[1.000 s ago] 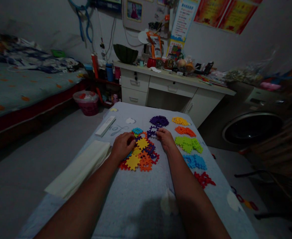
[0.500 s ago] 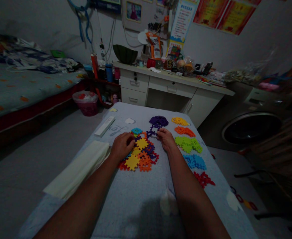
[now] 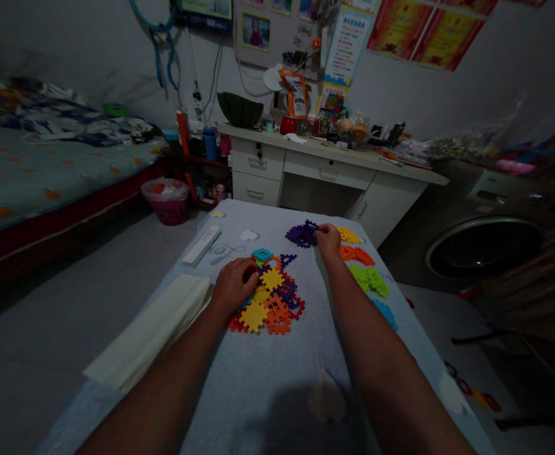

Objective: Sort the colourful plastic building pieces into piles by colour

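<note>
My right hand (image 3: 328,241) pinches a purple interlocking plastic piece (image 3: 310,225) at the purple pile (image 3: 300,235) on the far side of the table. The piece is a small open frame with toothed edges, partly hidden by my fingers. My left hand (image 3: 236,282) rests against the left side of a mixed heap of toothed plastic pieces (image 3: 272,279), its fingers loosely bent and thumb apart, fingertips partly hidden. Yellow, orange, purple, red and blue pieces overlap in that heap. A purple triangle (image 3: 286,260) lies at its upper right edge.
Down the right side lie yellow (image 3: 350,236), orange (image 3: 357,255), green (image 3: 370,282) and blue (image 3: 386,313) piles, partly behind my right arm. A white box (image 3: 202,246) and a folded pale cloth (image 3: 154,328) lie left. Beyond the table stands a white desk (image 3: 258,155).
My right hand has moved away from me and slightly right, carrying the purple piece from beside the heap to the purple pile. My left hand stays at the heap. The view has shifted slightly.
</note>
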Tool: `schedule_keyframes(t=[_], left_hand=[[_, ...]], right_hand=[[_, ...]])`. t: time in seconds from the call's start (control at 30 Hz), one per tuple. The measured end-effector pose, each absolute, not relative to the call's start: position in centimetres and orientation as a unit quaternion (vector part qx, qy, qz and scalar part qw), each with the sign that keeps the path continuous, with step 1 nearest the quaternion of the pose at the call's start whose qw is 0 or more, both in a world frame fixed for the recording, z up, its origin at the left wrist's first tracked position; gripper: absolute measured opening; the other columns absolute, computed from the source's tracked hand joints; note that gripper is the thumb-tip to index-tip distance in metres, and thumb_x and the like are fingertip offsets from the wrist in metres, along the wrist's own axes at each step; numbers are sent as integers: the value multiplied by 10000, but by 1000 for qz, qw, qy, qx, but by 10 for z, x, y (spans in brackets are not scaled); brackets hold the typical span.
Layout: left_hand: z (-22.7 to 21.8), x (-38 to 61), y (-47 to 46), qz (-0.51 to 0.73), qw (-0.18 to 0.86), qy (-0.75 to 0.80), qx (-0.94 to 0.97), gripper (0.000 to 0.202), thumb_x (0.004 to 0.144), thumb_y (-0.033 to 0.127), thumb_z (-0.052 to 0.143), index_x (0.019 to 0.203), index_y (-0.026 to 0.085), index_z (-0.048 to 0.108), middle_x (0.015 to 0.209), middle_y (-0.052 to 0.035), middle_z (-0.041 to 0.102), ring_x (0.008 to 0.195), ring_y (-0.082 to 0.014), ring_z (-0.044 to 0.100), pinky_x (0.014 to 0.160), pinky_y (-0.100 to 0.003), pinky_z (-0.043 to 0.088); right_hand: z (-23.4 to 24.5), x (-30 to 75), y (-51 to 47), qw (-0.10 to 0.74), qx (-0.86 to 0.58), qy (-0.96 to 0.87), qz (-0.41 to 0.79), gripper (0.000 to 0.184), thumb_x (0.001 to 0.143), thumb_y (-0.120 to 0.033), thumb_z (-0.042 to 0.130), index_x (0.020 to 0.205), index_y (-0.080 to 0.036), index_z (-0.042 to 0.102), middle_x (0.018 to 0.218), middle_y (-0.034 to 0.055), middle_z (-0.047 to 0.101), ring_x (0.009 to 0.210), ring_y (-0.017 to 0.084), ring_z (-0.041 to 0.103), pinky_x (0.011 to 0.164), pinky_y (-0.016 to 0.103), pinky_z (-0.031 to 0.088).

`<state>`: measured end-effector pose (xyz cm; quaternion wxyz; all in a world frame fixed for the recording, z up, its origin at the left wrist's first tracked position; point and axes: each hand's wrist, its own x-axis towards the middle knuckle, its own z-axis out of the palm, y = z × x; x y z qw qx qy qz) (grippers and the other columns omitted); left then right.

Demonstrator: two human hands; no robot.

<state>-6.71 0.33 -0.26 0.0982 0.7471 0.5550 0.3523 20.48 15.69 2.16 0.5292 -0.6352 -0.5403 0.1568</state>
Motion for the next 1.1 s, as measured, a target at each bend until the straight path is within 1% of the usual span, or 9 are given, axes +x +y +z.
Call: schedule_keyframes(t=[0.17,0.23,0.33,0.47,0.57,0.67,0.87,1.03,1.1], left_hand=[[-3,-67,4,357,97,553,747,161,858,294,523,940,212,635,975,-65,676,930,-238,605,856,-397,467],[-3,-67,4,362,98,552,745,154,850,289,533,933,210,635,973,-66,679,929,-241,608,861,-401,468],[-2,-67,3,367,99,550,743,158,846,288,535,937,211,638,977,-66,685,930,-241,616,864,-398,474],[-3,-67,3,368,99,549,744,180,850,294,526,952,202,642,987,-72,686,940,-244,618,872,-400,475],[-4,-67,3,361,94,555,743,191,848,304,527,957,197,642,990,-79,685,946,-252,617,868,-404,474],[-4,-67,4,355,92,558,744,178,847,303,526,945,205,639,980,-73,685,938,-247,619,853,-394,472],[-6,-67,5,360,90,554,745,172,840,293,530,939,207,642,977,-70,685,933,-238,621,862,-387,470],[-5,-67,5,355,91,555,747,177,843,291,527,946,206,643,971,-73,680,933,-239,617,861,-390,471],[-4,-67,4,355,91,555,746,178,846,293,523,944,205,643,971,-73,680,930,-239,616,859,-391,472]], right_hand=[[23,201,182,464,-671,-575,63,225,640,-93,503,733,-176,691,795,79,688,841,228,608,860,343,458],[20,196,187,454,-669,-587,37,252,654,-68,493,739,-171,707,810,101,673,878,238,590,897,355,441],[13,188,187,442,-669,-597,18,269,676,-63,486,760,-163,721,846,118,640,881,240,567,900,364,434],[8,183,179,410,-665,-623,30,290,692,-69,494,828,-152,737,899,121,626,902,233,560,899,351,424],[8,187,168,388,-661,-641,43,335,702,-69,486,906,-138,743,929,128,647,957,247,566,942,355,410],[9,195,152,394,-656,-642,49,353,718,-86,479,958,-133,734,974,129,668,988,252,573,969,362,411],[3,196,117,424,-617,-659,73,273,753,-128,499,915,-163,717,953,103,679,939,230,595,929,343,442],[0,183,104,408,-604,-678,95,295,758,-114,514,969,-164,714,1050,106,689,1030,228,598,996,352,404],[0,179,102,393,-603,-685,114,287,777,-120,512,969,-179,717,1048,91,702,1019,222,603,992,355,402]])
